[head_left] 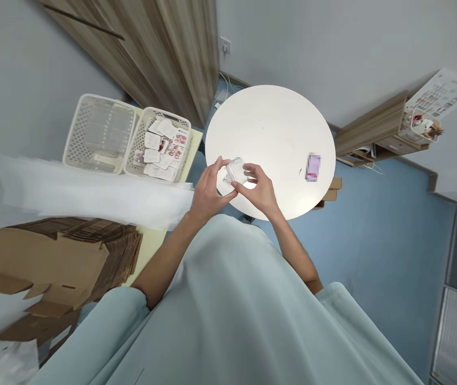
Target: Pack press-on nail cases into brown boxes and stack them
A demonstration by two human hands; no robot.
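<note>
A small clear plastic box (236, 171) is held between my two hands over the near edge of the round white table (268, 117). My left hand (209, 190) grips its left side, thumb below and fingers above. On the right side, my right hand (261, 188) has its thumb at the lower edge and its fingers bent over the upper corner. The box looks see-through with a bright rim; whether its lid is apart from it I cannot tell. To the right on the table lies a blurred purple packet (313, 167).
Left of the table stand a white basket of printed cards (160, 144) and another basket with clear plastic boxes (100, 133). White sheets (104, 195) and stacked flat cardboard boxes (60, 262) lie nearer me. A wooden shelf (373, 125) stands at the right wall.
</note>
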